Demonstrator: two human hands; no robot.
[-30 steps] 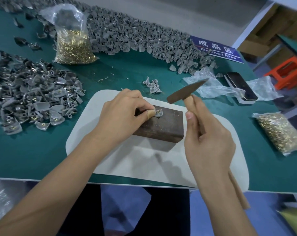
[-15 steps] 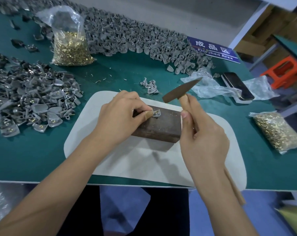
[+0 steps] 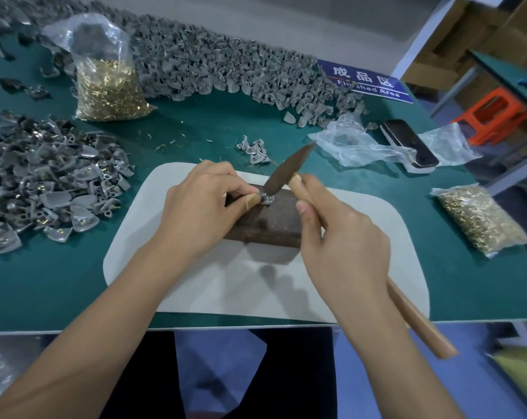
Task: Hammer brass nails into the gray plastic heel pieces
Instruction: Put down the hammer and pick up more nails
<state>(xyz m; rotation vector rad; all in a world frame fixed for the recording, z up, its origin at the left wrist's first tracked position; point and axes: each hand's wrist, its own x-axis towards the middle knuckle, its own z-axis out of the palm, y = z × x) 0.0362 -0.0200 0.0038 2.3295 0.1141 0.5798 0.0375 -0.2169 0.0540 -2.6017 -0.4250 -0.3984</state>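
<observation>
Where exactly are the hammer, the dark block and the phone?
hammer [image 3: 287, 172]: head view, on its dark metal head.
dark block [image 3: 265, 226]: head view, on its front face.
phone [image 3: 408, 142]: head view, on its dark screen.

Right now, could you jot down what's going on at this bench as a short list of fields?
Left hand: pinches a gray heel piece on the dark block
Right hand: grips the hammer, head down on the piece
Under block: white mat
Nail bags: one far left, one right
Loose pieces: pile at left
</observation>
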